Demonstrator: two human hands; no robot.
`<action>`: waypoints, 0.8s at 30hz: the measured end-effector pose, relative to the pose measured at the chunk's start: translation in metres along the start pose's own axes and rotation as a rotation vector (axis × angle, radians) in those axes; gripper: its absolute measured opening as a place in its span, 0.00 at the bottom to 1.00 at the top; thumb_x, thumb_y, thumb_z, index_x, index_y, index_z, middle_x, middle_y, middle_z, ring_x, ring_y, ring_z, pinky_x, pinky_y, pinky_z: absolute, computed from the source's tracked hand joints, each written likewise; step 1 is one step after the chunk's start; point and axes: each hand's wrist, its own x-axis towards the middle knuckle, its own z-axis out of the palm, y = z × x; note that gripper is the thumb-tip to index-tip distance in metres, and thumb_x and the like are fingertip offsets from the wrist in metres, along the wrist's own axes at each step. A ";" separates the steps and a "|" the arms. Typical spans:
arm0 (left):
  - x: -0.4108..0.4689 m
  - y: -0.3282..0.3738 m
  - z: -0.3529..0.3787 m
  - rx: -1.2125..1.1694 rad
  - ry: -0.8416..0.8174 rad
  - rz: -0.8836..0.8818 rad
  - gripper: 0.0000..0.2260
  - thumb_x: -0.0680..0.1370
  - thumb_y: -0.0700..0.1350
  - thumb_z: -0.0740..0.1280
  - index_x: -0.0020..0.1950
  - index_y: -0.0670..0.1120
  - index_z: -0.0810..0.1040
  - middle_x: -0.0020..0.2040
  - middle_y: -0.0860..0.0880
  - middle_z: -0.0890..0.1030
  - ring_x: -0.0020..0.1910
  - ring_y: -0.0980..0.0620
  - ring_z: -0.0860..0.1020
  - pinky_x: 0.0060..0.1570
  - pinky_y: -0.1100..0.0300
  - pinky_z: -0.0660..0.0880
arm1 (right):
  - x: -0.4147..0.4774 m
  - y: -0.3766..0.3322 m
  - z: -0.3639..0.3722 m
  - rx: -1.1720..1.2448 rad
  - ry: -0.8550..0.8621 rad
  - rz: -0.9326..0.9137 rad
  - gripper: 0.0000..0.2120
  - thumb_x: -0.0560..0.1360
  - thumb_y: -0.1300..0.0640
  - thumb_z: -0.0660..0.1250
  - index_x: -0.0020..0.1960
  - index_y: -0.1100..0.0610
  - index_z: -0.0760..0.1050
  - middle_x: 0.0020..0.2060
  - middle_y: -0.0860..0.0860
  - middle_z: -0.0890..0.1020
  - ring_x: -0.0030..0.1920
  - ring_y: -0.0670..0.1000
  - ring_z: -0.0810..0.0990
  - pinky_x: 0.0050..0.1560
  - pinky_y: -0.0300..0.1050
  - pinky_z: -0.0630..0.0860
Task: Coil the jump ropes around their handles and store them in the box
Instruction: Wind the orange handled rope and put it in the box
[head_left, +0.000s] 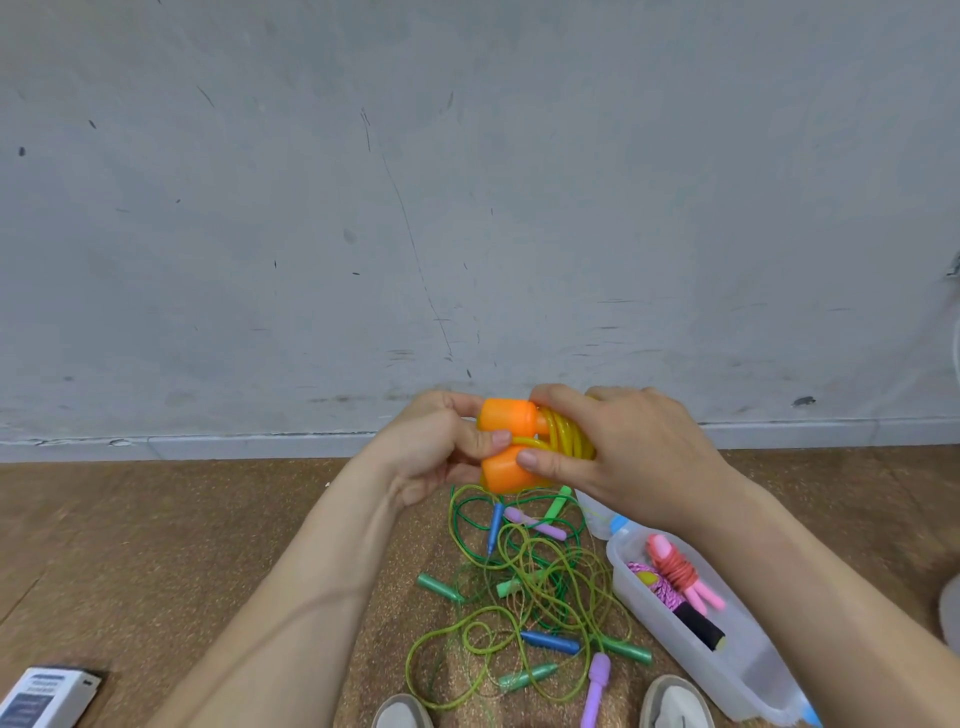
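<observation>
both hands (524, 457) grip the orange handles (506, 444), yellow rope (569, 439) nearly wound. next, tuck the end, then drop it in the box (675, 660).

Orange handles (506, 447), yellow rope (566, 434)

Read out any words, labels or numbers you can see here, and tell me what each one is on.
Small white box, bottom left corner: printed lines on its dark label, too blurred to read.
Orange handles and clear storage box: no text visible.
Nothing in this view can be quoted.
</observation>
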 end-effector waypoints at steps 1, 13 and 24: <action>0.000 0.000 0.000 0.034 0.015 0.000 0.15 0.68 0.32 0.70 0.55 0.39 0.77 0.46 0.38 0.82 0.37 0.47 0.82 0.29 0.59 0.79 | 0.000 0.000 -0.001 0.013 -0.010 -0.005 0.37 0.65 0.23 0.39 0.65 0.40 0.64 0.42 0.49 0.80 0.46 0.55 0.80 0.39 0.46 0.63; -0.003 0.000 0.013 0.222 0.020 0.089 0.13 0.72 0.28 0.67 0.43 0.46 0.73 0.29 0.47 0.76 0.24 0.52 0.75 0.21 0.65 0.70 | 0.006 -0.004 -0.012 0.309 -0.223 0.200 0.17 0.71 0.35 0.62 0.58 0.38 0.71 0.44 0.43 0.79 0.47 0.50 0.76 0.49 0.47 0.73; -0.002 -0.002 0.034 -0.009 0.152 0.011 0.20 0.73 0.26 0.57 0.50 0.49 0.76 0.24 0.50 0.76 0.18 0.56 0.71 0.19 0.69 0.67 | 0.008 0.000 -0.003 0.947 -0.218 0.581 0.13 0.61 0.46 0.67 0.42 0.50 0.82 0.39 0.54 0.82 0.40 0.50 0.77 0.40 0.46 0.73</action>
